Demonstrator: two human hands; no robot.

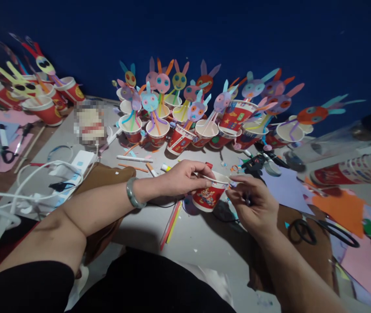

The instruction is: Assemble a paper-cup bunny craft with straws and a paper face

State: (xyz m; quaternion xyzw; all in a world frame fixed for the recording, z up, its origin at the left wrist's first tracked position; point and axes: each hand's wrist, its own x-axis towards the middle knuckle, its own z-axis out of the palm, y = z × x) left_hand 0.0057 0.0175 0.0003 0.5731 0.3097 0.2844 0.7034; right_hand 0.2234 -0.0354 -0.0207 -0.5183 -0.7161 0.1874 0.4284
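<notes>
Left hand (185,177) clamps the cup (209,199); right hand (255,202), fingers half hidden, can't tell their grip; tabletop (211,234) stretches lapward.

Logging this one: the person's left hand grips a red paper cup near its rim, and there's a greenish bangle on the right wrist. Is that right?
Not quite: the head view shows the greenish bangle on the left wrist, not the right. The left hand does grip the red paper cup near its rim.
</notes>
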